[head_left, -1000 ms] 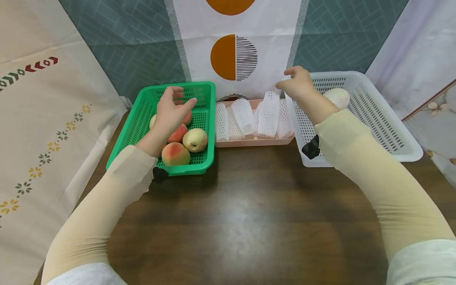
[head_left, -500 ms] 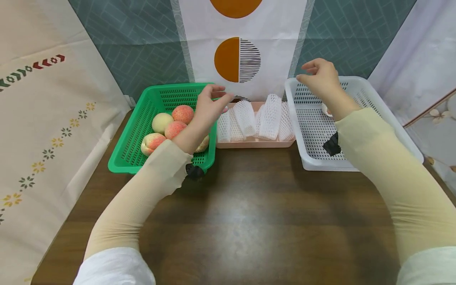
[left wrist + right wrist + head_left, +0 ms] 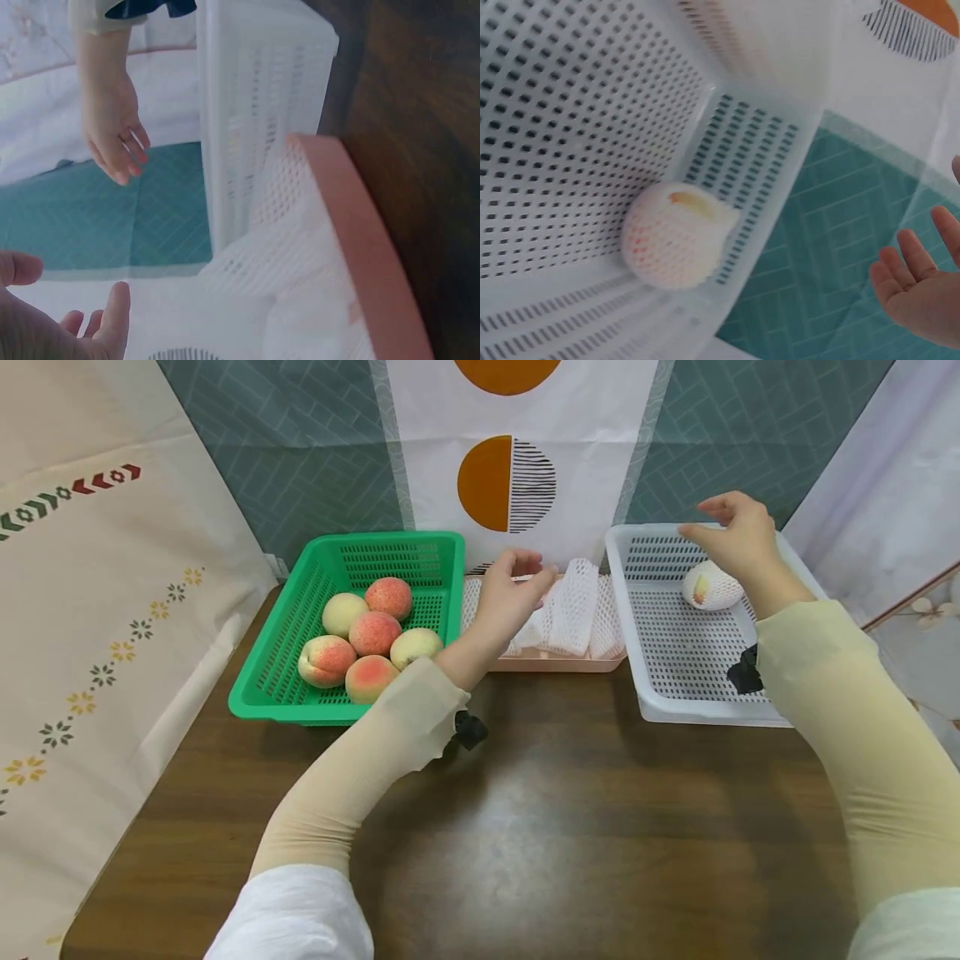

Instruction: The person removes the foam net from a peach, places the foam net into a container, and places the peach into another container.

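Note:
My left hand (image 3: 508,602) hovers over the left part of the pink tray (image 3: 558,665), its fingers loosely bent around nothing. White foam net sleeves (image 3: 577,610) lie in that tray, some of them hidden behind the hand. Above the white basket (image 3: 633,635) hangs my right hand (image 3: 738,543), holding nothing, thumb apart from the fingers. Inside this basket sits a peach in a foam net (image 3: 710,587), seen closer in the right wrist view. Several bare peaches (image 3: 375,633) rest in the green basket (image 3: 262,681) on the left.
All three containers stand side by side on a brown wooden table (image 3: 570,827), near its back. A patterned cloth (image 3: 322,452) hangs behind them. Pale cloth (image 3: 112,610) drapes along the left side, and a whitish curtain (image 3: 870,493) hangs on the right.
My left hand has moved right, from above the green basket to above the pink tray. The right hand has shifted right over the white basket, and the netted peach there shows more fully.

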Available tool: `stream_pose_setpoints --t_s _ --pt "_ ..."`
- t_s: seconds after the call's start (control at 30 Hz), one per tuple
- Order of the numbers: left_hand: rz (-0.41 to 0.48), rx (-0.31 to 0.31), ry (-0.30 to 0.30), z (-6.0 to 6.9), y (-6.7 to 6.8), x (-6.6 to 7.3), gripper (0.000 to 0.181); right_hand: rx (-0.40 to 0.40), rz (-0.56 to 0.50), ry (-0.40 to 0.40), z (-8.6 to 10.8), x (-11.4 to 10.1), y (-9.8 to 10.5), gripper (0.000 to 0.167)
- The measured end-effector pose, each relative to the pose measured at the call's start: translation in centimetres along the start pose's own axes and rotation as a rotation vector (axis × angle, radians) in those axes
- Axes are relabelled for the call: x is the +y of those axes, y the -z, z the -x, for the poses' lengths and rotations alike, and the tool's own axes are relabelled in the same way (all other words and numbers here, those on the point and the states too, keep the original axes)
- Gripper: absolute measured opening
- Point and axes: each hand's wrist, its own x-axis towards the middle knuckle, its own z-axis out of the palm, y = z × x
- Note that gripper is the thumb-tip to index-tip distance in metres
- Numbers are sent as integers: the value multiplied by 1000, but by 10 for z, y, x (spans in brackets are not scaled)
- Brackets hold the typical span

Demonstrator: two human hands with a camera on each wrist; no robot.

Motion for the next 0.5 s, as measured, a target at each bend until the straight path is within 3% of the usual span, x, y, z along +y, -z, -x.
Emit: stream_pose_setpoints --t_s 0.23,0.5 --pt "4 -44 23 3 -21 -15 34 9 1 -15 -6 23 0 67" --pt "-35 -98 50 11 -47 -27 38 15 -11 -92 -16 40 4 71"
